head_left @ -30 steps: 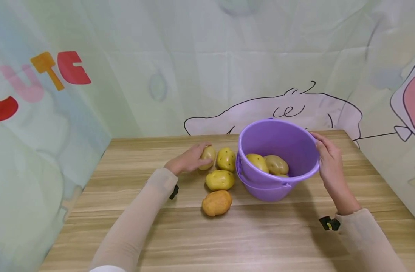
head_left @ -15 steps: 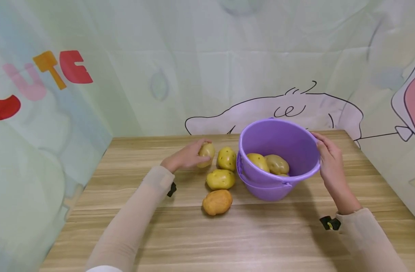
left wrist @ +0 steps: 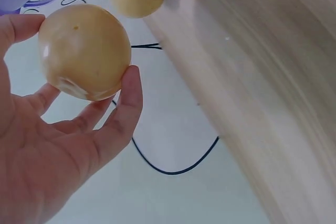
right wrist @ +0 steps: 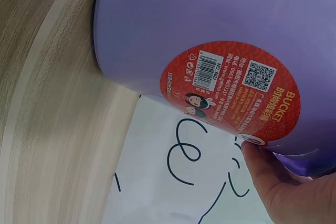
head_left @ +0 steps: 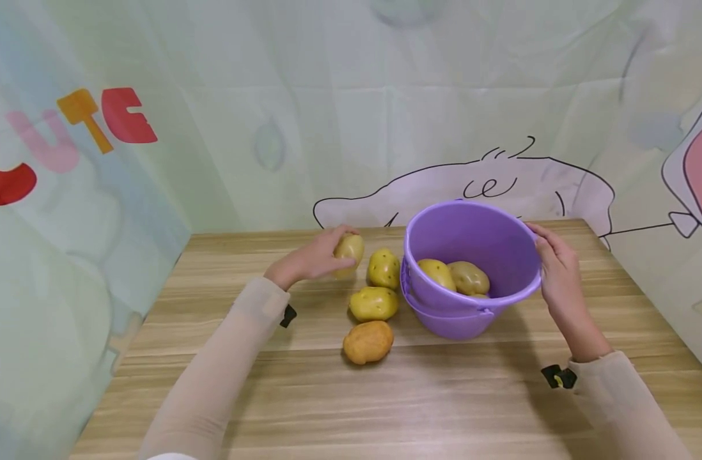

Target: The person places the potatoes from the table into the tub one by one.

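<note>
Between thumb and fingers, my left hand (head_left: 315, 257) grips a pale yellow potato (left wrist: 84, 51), lifted a little off the table at the left of the other potatoes. My right hand (head_left: 560, 281) holds the right rim of a purple bucket (head_left: 460, 322), which leans toward the left. Several potatoes lie inside the bucket, a yellow one (head_left: 437, 273) and a brownish one (head_left: 468, 279) among them. Left of the bucket rest two yellow potatoes, an upper potato (head_left: 383, 268) and a lower potato (head_left: 373, 303), and an orange-brown potato (head_left: 368, 342) nearest me.
Everything stands on a wood-grain table (head_left: 443, 409). A pale printed curtain (head_left: 351, 115) with cartoon drawings hangs along its back edge and sides. The bucket's handle (head_left: 443, 313) hangs down on its near left side. A red label (right wrist: 231, 93) is on the bucket's outer wall.
My left hand has lifted the pale potato from the table and drawn it slightly left and up. My right hand and the bucket look unchanged.
</note>
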The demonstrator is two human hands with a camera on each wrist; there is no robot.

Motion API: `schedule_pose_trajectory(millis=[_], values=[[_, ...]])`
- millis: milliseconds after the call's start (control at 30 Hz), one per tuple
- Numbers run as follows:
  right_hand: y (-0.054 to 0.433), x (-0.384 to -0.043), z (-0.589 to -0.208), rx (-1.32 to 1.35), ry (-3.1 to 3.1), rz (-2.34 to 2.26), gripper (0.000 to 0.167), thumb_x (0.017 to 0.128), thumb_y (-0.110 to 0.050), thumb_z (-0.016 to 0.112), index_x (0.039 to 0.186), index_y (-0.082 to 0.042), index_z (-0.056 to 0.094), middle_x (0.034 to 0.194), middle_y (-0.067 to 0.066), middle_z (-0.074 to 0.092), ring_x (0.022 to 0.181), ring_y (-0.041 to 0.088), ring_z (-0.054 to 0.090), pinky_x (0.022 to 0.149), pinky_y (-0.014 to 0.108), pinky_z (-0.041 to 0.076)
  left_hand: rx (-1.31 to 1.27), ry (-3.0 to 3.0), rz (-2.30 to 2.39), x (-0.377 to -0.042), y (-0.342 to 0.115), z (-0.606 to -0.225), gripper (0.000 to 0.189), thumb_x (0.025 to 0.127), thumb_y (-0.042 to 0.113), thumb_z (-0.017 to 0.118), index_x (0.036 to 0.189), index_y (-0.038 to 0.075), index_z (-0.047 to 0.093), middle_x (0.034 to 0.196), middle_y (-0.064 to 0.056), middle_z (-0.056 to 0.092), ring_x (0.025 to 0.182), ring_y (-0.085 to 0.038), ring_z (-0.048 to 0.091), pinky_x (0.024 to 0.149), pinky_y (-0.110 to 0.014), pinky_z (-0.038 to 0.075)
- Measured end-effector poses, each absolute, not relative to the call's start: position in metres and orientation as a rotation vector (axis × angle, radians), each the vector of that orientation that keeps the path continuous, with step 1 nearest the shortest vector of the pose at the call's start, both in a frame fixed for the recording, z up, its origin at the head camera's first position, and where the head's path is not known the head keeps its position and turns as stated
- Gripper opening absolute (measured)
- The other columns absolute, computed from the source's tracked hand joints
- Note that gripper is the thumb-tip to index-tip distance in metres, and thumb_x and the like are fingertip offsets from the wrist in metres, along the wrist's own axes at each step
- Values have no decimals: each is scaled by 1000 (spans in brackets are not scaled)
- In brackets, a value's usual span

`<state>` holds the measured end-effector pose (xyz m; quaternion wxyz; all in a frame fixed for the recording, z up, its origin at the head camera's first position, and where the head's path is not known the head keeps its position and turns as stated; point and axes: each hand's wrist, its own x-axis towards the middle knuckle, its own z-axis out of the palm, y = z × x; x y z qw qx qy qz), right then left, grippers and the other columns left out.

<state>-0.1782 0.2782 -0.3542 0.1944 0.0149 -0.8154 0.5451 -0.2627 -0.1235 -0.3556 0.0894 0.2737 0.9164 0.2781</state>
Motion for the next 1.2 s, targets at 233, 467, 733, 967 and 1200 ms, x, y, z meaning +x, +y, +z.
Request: schedule_pose_trajectory(millis=[233, 467, 733, 967, 1200], values=[[278, -179, -354, 21, -2284, 1540, 44, 109, -22, 36, 140, 4, 53, 126, 4, 59, 104, 6, 55, 83, 14, 45, 804, 2728, 811, -257, -122, -344, 64, 90, 33, 62, 147, 16, 39, 113, -13, 48, 93, -25, 52, 72, -38, 51], [279, -182, -356, 21, -2259, 1560, 43, 108, -19, 36, 138, 6, 53, 120, -4, 60, 102, 5, 55, 81, 14, 45, 886, 2755, 788, -249, -115, -330, 64, 88, 34, 62, 146, 17, 42, 116, -12, 48, 94, -25, 53, 73, -39, 51], [279, -181, -356, 26, -2258, 1563, 43, 108, -20, 37, 138, 6, 53, 120, -5, 60, 103, 5, 55, 82, 14, 44, 906, 2757, 765, -241, -108, -317, 64, 88, 35, 61, 147, 22, 40, 119, -10, 46, 95, -25, 54, 73, -40, 51], [278, -181, -356, 10, -2270, 1548, 43, 109, -21, 37, 139, 5, 54, 124, 0, 59, 105, 4, 54, 84, 14, 43, 947, 2765, 749, -236, -105, -309, 63, 88, 34, 61, 147, 22, 41, 119, -10, 47, 97, -24, 53, 75, -40, 51], [278, -181, -355, 22, -2263, 1560, 44, 109, -22, 36, 139, 5, 53, 123, -3, 60, 104, 4, 54, 83, 14, 44, 988, 2773, 721, -232, -102, -300, 63, 88, 33, 60, 147, 22, 41, 119, -11, 47, 97, -25, 54, 75, -41, 52]])
